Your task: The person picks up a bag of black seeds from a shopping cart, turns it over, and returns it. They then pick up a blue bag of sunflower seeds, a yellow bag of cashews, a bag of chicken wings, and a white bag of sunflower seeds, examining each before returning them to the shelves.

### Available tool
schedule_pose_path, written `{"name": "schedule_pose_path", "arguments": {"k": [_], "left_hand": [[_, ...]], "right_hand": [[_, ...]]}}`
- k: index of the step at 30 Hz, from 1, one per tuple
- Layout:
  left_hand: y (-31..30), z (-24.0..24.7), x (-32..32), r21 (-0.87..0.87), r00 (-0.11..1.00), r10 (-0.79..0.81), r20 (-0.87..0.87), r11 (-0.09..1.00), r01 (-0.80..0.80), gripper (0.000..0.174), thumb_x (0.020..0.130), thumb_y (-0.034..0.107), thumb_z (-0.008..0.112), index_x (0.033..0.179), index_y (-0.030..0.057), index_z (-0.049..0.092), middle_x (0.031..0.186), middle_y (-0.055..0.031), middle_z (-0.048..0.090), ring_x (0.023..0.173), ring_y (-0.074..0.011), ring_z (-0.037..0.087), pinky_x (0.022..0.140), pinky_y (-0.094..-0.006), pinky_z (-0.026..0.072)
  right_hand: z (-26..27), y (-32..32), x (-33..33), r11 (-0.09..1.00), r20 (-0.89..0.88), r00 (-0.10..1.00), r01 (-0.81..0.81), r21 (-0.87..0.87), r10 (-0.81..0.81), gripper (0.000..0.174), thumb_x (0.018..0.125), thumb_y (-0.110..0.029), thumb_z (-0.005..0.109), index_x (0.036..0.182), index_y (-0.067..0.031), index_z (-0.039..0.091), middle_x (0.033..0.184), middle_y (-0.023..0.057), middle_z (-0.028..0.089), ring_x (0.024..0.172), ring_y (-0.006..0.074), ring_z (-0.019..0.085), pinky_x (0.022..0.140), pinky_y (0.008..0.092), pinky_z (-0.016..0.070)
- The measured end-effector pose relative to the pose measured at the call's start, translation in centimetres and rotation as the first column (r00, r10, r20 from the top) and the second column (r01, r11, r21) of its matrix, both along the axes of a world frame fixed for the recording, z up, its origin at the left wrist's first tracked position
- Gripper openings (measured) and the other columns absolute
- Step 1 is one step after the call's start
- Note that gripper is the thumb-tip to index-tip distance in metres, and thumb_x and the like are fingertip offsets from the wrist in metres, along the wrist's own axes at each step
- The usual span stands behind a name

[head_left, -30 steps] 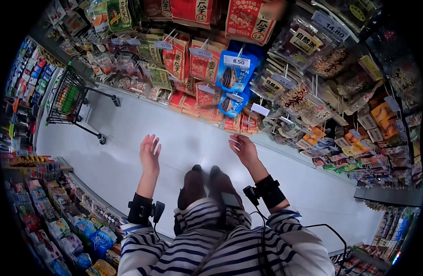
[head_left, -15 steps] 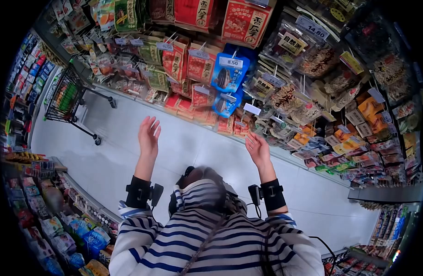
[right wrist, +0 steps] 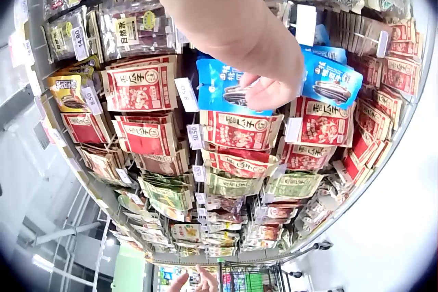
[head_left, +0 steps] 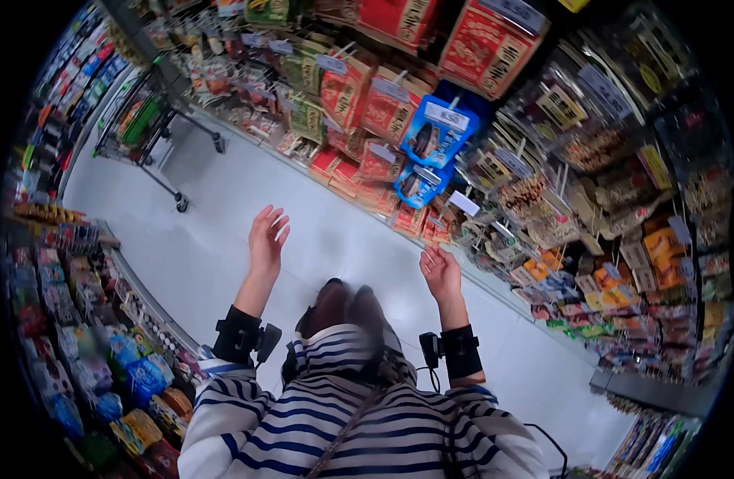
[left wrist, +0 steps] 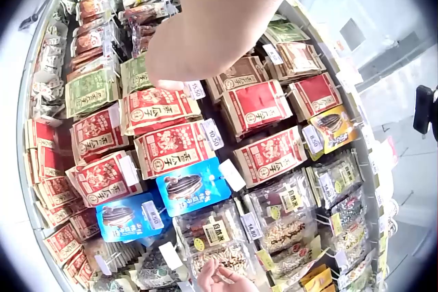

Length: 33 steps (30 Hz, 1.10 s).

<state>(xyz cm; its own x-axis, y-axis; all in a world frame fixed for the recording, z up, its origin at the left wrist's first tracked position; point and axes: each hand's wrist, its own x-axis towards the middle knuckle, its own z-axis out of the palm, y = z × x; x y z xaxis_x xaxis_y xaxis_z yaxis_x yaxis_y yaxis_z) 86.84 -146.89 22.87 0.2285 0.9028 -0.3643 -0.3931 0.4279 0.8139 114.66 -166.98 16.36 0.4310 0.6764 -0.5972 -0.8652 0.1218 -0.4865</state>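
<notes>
Both hands are held out over the floor in front of the hanging snack rack, with nothing in them. My left hand (head_left: pixel 267 237) has its fingers loosely bent, palm turned inward. My right hand (head_left: pixel 442 273) is nearer the rack, its fingers relaxed and slightly bent. Beyond it hang blue sunflower seed bags (head_left: pixel 436 134) with an 8.50 price tag. Red seed bags (head_left: pixel 495 49) hang around them. In the right wrist view the right hand (right wrist: pixel 263 59) overlaps a blue bag (right wrist: pixel 222 86). The left wrist view shows the left hand (left wrist: pixel 205 32) across several packets.
A shopping cart (head_left: pixel 132 132) stands on the aisle floor at the upper left. Clear packs of dried goods (head_left: pixel 562 108) hang to the right of the blue bags. Another shelf of colourful packets (head_left: pixel 147 375) lines the lower left. Pale floor (head_left: pixel 327 239) runs between the shelves.
The head view has turned, so the rack and cart sit further right and tilted. Both hands stay raised and without anything in them; the right hand has shifted right of its earlier place.
</notes>
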Motion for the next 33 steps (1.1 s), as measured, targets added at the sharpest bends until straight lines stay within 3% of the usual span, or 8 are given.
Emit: {"name": "schedule_pose_path", "arguments": {"k": [5,8,14,22,24,25,33], "left_hand": [[-0.5,0.0,-2.6,-0.025,0.996,0.085,-0.011,0.996,-0.085,0.038,0.082,0.021,0.047,0.115,0.0047,0.038,0.106,-0.0083,0.048,0.095,-0.0177,0.048,0.082,-0.0299,0.0394],[0.0,0.1,-4.7,-0.02,0.989,0.146,0.018,0.989,-0.146,0.037,0.082,0.021,0.047,0.114,0.0042,0.038,0.107,-0.0089,0.048,0.096,-0.018,0.047,0.083,-0.0296,0.0392],[2.1,0.7,-10.8,-0.003,0.964,0.261,0.055,0.965,-0.261,0.037,0.083,0.02,0.046,0.115,0.004,0.037,0.108,-0.0094,0.047,0.097,-0.0185,0.047,0.084,-0.0305,0.0391],[8.3,2.2,-25.2,0.07,0.9,0.423,0.106,0.9,-0.431,0.036,0.083,0.02,0.045,0.115,0.0041,0.038,0.108,-0.0094,0.047,0.096,-0.0181,0.047,0.084,-0.0306,0.0381],[9.8,2.3,-29.4,0.09,0.882,0.458,0.107,0.879,-0.468,0.039,0.082,0.021,0.048,0.115,0.0041,0.039,0.106,-0.0062,0.048,0.093,-0.0155,0.047,0.081,-0.0281,0.0393],[10.3,2.1,-31.4,0.095,0.871,0.478,0.111,0.867,-0.488,0.039,0.081,0.021,0.048,0.115,0.004,0.039,0.105,-0.0062,0.048,0.093,-0.0155,0.047,0.081,-0.028,0.0394],[10.8,1.0,-41.8,0.019,0.758,0.643,0.112,0.761,-0.648,0.037,0.081,0.017,0.049,0.115,0.0037,0.04,0.104,-0.0064,0.048,0.095,-0.016,0.047,0.082,-0.0284,0.0392]], "right_hand": [[-1.3,2.7,-1.7,0.994,-0.072,0.993,-0.094,-0.053,0.09,0.019,0.081,-0.015,0.042,0.095,-0.0025,0.048,0.095,0.0101,0.055,0.086,0.0215,0.052,0.077,0.032,0.0429],[-2.2,5.4,-3.0,0.984,-0.09,0.981,-0.176,-0.034,0.172,0.023,0.08,-0.016,0.047,0.099,-0.0018,0.047,0.099,0.0106,0.053,0.089,0.0219,0.051,0.078,0.0309,0.0423],[-0.9,12.8,-8.2,0.948,-0.109,0.942,-0.316,0.035,0.318,0.016,0.08,-0.012,0.047,0.092,-0.0028,0.05,0.092,0.0097,0.057,0.084,0.0207,0.053,0.076,0.0315,0.0437],[2.5,23.1,-20.1,0.895,-0.135,0.885,-0.438,0.082,0.446,0.012,0.079,-0.011,0.047,0.087,-0.0041,0.053,0.088,0.0086,0.059,0.082,0.0198,0.055,0.075,0.0308,0.0445],[2.9,25.9,-23.5,0.877,-0.147,0.865,-0.468,0.113,0.48,0.011,0.079,-0.011,0.047,0.086,-0.0043,0.054,0.087,0.0086,0.059,0.082,0.0198,0.055,0.075,0.0307,0.0445],[3.0,27.1,-25.1,0.871,-0.153,0.859,-0.469,0.144,0.488,0.015,0.08,-0.011,0.047,0.092,-0.002,0.05,0.092,0.0104,0.055,0.082,0.0215,0.053,0.076,0.0314,0.0445],[4.9,34.4,-35.8,0.798,-0.155,0.785,-0.575,0.18,0.6,0.014,0.08,-0.009,0.045,0.091,-0.0012,0.049,0.093,0.0106,0.054,0.084,0.0223,0.053,0.076,0.0317,0.0449]]}}
